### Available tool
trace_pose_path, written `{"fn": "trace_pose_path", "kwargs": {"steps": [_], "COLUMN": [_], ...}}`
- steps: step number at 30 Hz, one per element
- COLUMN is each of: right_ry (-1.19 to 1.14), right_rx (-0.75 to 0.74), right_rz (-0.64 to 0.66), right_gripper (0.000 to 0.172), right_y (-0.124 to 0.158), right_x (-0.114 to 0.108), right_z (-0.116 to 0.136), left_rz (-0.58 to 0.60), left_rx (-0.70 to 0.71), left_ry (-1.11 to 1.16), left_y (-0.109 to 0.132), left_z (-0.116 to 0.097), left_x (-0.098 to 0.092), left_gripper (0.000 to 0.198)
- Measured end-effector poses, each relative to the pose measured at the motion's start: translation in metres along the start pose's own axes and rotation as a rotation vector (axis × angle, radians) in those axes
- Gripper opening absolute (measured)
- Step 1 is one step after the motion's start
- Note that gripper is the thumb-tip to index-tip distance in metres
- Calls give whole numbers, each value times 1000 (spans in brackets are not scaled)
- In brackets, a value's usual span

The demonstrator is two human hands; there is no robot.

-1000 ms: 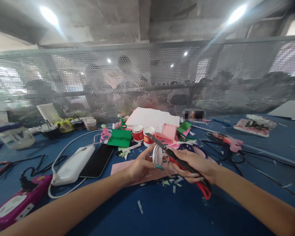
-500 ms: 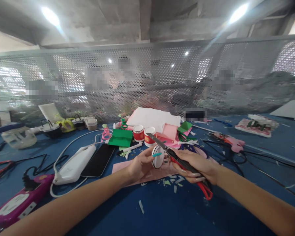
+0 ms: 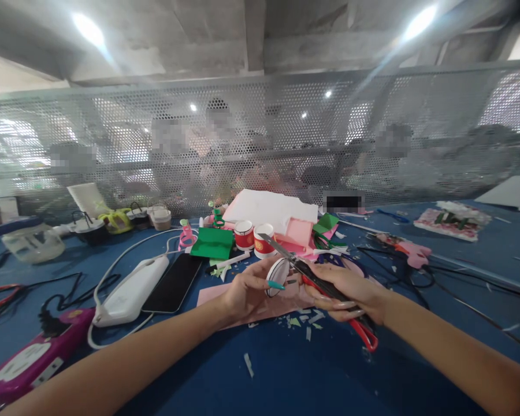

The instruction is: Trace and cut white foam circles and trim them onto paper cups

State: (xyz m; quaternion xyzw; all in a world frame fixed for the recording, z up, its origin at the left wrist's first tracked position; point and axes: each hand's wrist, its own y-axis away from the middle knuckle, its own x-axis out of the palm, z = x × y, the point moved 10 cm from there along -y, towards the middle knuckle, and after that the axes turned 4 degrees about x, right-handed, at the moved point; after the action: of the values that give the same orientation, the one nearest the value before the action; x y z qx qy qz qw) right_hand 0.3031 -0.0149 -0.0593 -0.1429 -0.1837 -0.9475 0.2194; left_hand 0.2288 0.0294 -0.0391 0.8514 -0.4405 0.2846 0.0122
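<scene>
My left hand (image 3: 247,287) pinches a small white round piece (image 3: 277,276) with a dark line near its edge; it stands tilted, one turquoise thumbnail across its face. Black-and-red scissors (image 3: 318,280) are in my right hand (image 3: 351,289), fingers wrapped about the handles. The blades point up and to the left, close by the white piece; whether they touch it I cannot tell. Below both hands lies a pink sheet (image 3: 212,296). Just beyond are two red-and-white paper cups (image 3: 244,235) and a folded green paper (image 3: 212,242).
Paper scraps (image 3: 308,333) litter the blue table. To the left are a black phone (image 3: 173,284), a white power bank (image 3: 132,292) with cable and a purple power strip (image 3: 39,352). A pink glue gun (image 3: 411,253) and cords lie right. A perforated metal screen (image 3: 260,138) stands behind.
The white piece has turned in my left hand and leans more to the right. My left thumb has shifted lower on it. The scissors' blades look slightly more open.
</scene>
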Motion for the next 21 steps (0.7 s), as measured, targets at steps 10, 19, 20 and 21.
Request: {"fn": "trace_pose_path", "kwargs": {"steps": [10, 19, 20, 21], "right_ry": [18, 22, 17, 14], "right_rx": [-3, 49, 51, 55], "right_rz": [61, 47, 42, 36], "right_gripper": [34, 29, 29, 30], "right_y": [4, 4, 4, 4], "right_x": [8, 5, 5, 5], "right_z": [1, -3, -4, -4], "left_rz": [-26, -41, -45, -45], "left_rx": [43, 78, 70, 56], "left_ry": [-96, -90, -91, -93], "left_y": [-1, 0, 0, 0], "left_z": [-6, -9, -8, -6], "left_x": [-1, -6, -6, -5], "left_gripper": [69, 63, 62, 62]}}
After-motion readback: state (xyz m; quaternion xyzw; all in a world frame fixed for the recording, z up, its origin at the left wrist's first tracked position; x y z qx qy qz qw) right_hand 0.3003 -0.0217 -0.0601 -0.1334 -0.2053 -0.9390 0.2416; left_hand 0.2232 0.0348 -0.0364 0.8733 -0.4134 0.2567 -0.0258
